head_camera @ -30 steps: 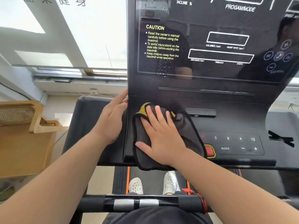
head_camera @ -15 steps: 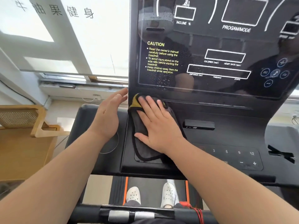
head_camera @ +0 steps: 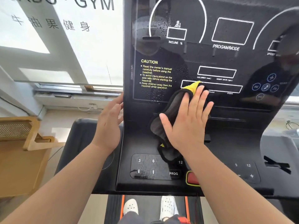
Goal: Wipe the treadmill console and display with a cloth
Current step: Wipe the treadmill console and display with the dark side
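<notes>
Bright daylight from beyond the left hand (head_camera: 107,126). Mirror-like reflections on the display (head_camera: 226,62) above the right hand (head_camera: 187,125). Bent, softened edges.

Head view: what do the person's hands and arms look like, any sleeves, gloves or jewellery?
The left hand and the right hand are both bare. The forearms are uncovered down to the frame edge. No sleeves, gloves, watch, bracelet or rings show, and there are no visible markings.
</notes>
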Demonstrator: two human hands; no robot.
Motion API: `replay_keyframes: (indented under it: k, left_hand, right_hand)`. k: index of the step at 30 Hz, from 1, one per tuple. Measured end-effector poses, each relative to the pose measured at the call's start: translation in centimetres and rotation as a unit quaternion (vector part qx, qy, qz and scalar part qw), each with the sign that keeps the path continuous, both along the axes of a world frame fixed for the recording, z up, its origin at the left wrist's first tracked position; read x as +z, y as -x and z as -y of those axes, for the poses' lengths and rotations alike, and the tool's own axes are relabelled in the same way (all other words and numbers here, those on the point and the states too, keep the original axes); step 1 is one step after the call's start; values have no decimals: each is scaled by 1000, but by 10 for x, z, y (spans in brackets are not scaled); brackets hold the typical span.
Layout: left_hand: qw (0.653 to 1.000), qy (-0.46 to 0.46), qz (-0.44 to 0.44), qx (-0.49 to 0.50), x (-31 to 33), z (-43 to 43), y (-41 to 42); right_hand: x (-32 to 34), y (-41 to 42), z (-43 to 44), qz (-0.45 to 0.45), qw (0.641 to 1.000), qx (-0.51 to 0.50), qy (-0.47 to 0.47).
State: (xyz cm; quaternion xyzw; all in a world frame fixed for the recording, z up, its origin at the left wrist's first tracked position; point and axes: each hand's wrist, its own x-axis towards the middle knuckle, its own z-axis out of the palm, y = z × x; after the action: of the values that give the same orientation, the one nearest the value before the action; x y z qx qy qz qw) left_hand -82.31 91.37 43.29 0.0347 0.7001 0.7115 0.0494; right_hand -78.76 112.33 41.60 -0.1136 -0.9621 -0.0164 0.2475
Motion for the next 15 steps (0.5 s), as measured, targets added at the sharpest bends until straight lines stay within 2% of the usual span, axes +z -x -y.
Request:
replay_keyframes:
  k: [7, 15]
  left_hand:
    - [1000, -22, -15, -7, 0, 2, -1]
    - [999, -10, -33, -7, -9, 3, 2]
  right_hand:
    - [24, 52, 36, -44, 996, 75, -14]
    - [-5, 29, 32, 28, 964, 246, -93]
